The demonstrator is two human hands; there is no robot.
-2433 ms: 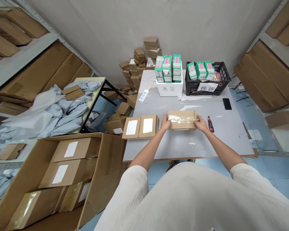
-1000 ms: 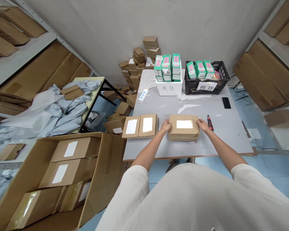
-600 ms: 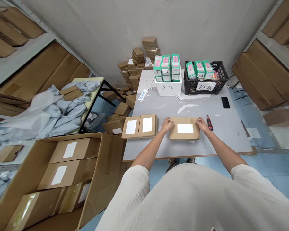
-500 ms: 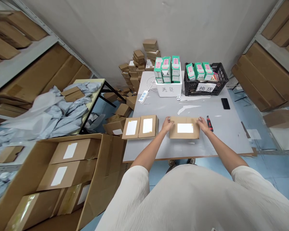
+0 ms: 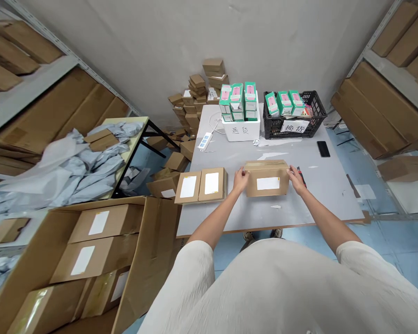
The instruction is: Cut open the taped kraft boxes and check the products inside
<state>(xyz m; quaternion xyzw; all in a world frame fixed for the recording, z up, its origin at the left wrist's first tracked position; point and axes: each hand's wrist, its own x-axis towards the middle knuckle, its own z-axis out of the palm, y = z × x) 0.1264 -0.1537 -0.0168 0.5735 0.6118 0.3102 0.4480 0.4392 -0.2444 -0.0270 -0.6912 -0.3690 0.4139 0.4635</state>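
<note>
Between my hands is a brown cardboard box [image 5: 251,186] with a white label on its face, tilted so its taped long side shows at the back. My left hand [image 5: 241,180] grips its left end, fingers closed at the upper corner. At the opposite end my right hand [image 5: 295,179] is closed on the upper right corner. Partly hidden behind the right hand lies a red and black utility knife [image 5: 301,175]. Left of my left hand, two labelled cardboard boxes [image 5: 212,183] sit side by side on the grey table [image 5: 237,218].
Along the table's back stand a white foam box [image 5: 242,131] and a black plastic crate [image 5: 277,127], both holding green-and-white cartons. A phone [image 5: 323,149] lies at right, a power strip [image 5: 205,141] at back left. A large open carton [image 5: 160,232] of parcels stands left.
Both hands have raised and tipped the cardboard box, so its back side with tape now shows. The right hand now covers part of the utility knife. The view has shifted slightly.
</note>
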